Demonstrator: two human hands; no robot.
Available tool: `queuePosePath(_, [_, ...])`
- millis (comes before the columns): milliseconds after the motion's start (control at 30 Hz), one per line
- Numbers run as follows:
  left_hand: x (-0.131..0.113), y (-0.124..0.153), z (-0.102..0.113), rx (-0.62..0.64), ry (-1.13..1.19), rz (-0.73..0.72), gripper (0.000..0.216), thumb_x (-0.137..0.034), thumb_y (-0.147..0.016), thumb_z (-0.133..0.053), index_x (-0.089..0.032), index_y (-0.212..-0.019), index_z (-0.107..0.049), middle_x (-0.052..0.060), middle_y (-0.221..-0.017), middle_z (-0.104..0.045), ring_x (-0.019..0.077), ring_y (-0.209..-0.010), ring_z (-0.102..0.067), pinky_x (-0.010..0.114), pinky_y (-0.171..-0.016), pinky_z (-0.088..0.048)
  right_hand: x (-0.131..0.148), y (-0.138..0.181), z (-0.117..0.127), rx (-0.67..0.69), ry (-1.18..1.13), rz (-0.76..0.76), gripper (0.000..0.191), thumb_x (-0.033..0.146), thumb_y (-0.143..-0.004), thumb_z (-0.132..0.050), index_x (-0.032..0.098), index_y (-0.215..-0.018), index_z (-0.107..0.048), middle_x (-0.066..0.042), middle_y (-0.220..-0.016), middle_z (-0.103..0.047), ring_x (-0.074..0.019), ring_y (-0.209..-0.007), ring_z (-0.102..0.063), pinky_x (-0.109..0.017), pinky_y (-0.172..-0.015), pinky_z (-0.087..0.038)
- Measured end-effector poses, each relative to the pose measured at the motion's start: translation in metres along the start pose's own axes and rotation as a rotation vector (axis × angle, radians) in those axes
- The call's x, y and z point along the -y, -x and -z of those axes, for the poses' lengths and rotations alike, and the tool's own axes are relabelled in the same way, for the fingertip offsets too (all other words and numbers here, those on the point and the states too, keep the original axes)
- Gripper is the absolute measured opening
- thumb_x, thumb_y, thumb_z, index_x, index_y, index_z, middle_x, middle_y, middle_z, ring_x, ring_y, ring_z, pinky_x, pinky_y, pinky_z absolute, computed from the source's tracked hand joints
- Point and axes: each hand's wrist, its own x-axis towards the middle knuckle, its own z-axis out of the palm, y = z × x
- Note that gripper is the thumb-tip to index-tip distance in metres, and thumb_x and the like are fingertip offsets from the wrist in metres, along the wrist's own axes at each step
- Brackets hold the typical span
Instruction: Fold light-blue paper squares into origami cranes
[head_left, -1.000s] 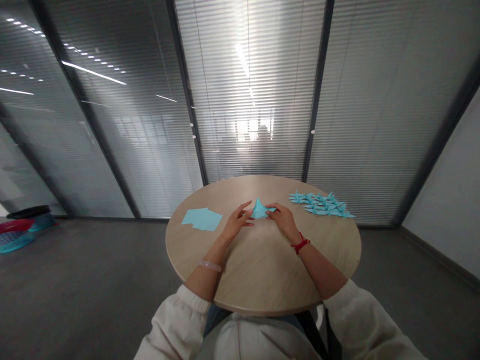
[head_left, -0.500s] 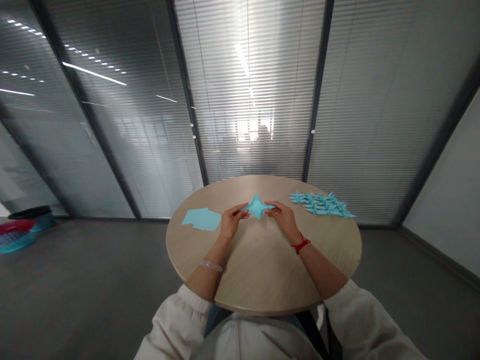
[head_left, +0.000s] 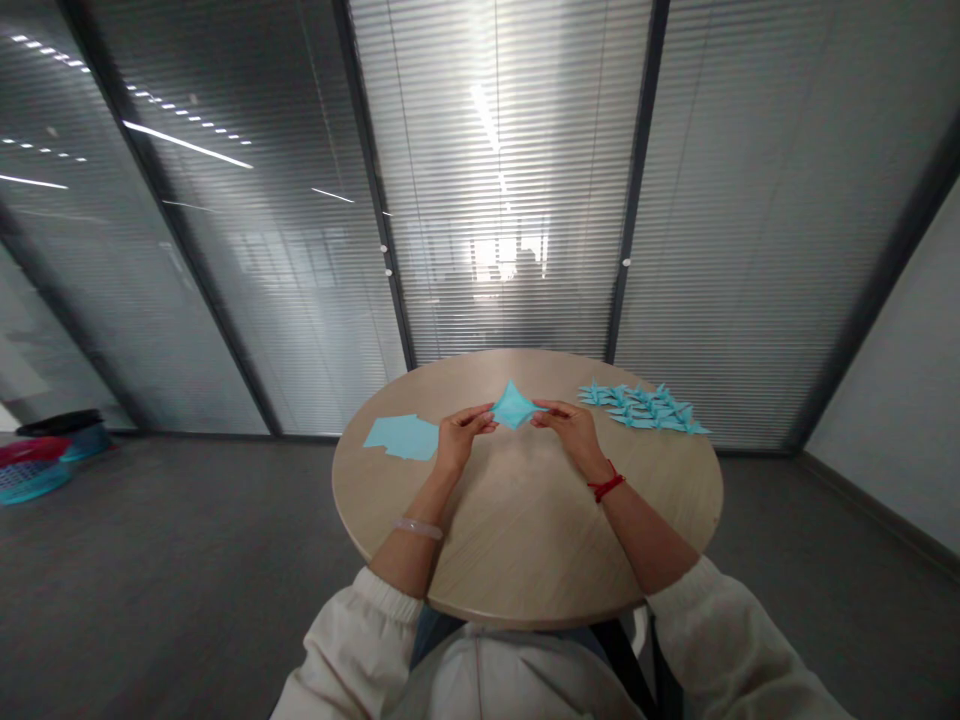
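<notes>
Far left, on the grey floor (head_left: 187, 570): a basket (head_left: 34, 468), red above, blue below, with a dark-rimmed tub (head_left: 71, 430) just behind it. Slatted blinds (head_left: 510, 140) behind glass run across the back, brightest at centre.

Round wood-toned counter (head_left: 525, 540) in front of the wearer. On its left part, flat light-blue paper (head_left: 401, 438), outline uneven, looks like overlapping sheets; its right edge lies just beside the left hand.

Left hand (head_left: 456, 437): closed in a pinch, thumb and fingers on the left corner of a folded blue paper (head_left: 514, 406). Pale translucent band (head_left: 418, 527) on this wrist; cream sleeve pushed up the forearm.

Folded paper: between the two hands, above the middle-far part of the counter, spread to a four-pointed diamond, one point up. Cannot tell whether its lower point touches the counter.

Right hand (head_left: 576, 430): likewise pinched, gripping the right corner. Red cord (head_left: 607, 488) at the wrist.

Right, near the far edge: blue folded pieces (head_left: 645, 407), pointed, packed close in slanting rows, apart from the right hand.
</notes>
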Motion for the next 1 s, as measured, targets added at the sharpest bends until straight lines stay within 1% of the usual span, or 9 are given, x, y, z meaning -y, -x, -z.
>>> queuePosePath(100, [-0.0001,0.0004,-0.0008,-0.003,-0.025,-0.041,0.036,-0.036,-0.062,-0.079,-0.013,-0.088,-0.075,0.007,-0.079,-0.073,0.0183,-0.067,-0.068,0.035,-0.073,-0.057,0.0006,-0.0003,0.0006,0.007,0.0,-0.009,0.041,0.043,-0.058,-0.079,0.018,-0.09,-0.075,-0.006,-0.076,-0.074,-0.021,-0.071,-0.068,-0.036,-0.072,-0.054])
queuePosePath(233, [0.0017,0.0005,-0.0009,-0.03,-0.104,-0.125,0.029,-0.035,-0.065,-0.075,-0.014,-0.085,-0.075,0.007,-0.075,-0.073,0.0177,-0.066,-0.067,0.031,-0.068,-0.055,-0.0004,-0.0012,0.0012,0.013,0.062,0.008,0.037,0.042,-0.058,-0.079,0.018,-0.086,-0.075,-0.006,-0.077,-0.074,-0.0199,-0.07,-0.067,-0.034,-0.07,-0.054])
queuePosePath(367, [0.0012,0.0014,0.0004,-0.068,-0.186,-0.19,0.024,-0.033,-0.068,-0.072,-0.015,-0.084,-0.074,0.006,-0.072,-0.072,0.0159,-0.065,-0.065,0.027,-0.064,-0.053,-0.0013,-0.0019,0.0017,0.01,0.038,0.015,0.034,0.04,-0.057,-0.08,0.018,-0.083,-0.074,-0.005,-0.077,-0.073,-0.0188,-0.07,-0.066,-0.032,-0.069,-0.053])
queuePosePath(500, [0.0007,0.0,0.0017,-0.094,-0.178,-0.176,0.027,-0.034,-0.065,-0.074,-0.014,-0.084,-0.073,0.005,-0.069,-0.071,0.0147,-0.062,-0.063,0.026,-0.061,-0.051,-0.0005,-0.0023,0.0021,0.015,0.021,-0.001,0.036,0.04,-0.056,-0.08,0.018,-0.084,-0.072,-0.005,-0.078,-0.073,-0.0195,-0.072,-0.067,-0.034,-0.071,-0.054])
queuePosePath(667, [0.0031,-0.0038,0.0034,-0.087,-0.078,-0.13,0.034,-0.039,-0.065,-0.074,-0.013,-0.086,-0.071,0.006,-0.073,-0.071,0.0163,-0.067,-0.065,0.028,-0.064,-0.053,-0.0002,-0.0026,0.0033,0.012,0.008,-0.006,0.04,0.044,-0.056,-0.08,0.018,-0.086,-0.072,-0.006,-0.079,-0.074,-0.0209,-0.076,-0.069,-0.037,-0.076,-0.054])
queuePosePath(867, [0.0036,-0.0037,0.0049,-0.081,-0.025,-0.094,0.037,-0.039,-0.065,-0.075,-0.012,-0.089,-0.069,0.008,-0.076,-0.071,0.0176,-0.071,-0.067,0.03,-0.067,-0.053,0.0008,-0.0014,0.0053,-0.035,0.027,0.015,0.039,0.044,-0.057,-0.079,0.017,-0.084,-0.073,-0.006,-0.077,-0.073,-0.021,-0.075,-0.068,-0.036,-0.075,-0.053])
queuePosePath(1000, [0.0018,-0.003,0.0051,-0.08,-0.043,-0.089,0.036,-0.039,-0.066,-0.074,-0.012,-0.09,-0.071,0.009,-0.079,-0.072,0.0188,-0.075,-0.067,0.03,-0.069,-0.053,0.0009,-0.002,0.0073,-0.057,0.061,0.028,0.038,0.046,-0.057,-0.079,0.017,-0.081,-0.074,-0.006,-0.078,-0.073,-0.0212,-0.075,-0.067,-0.036,-0.074,-0.053])
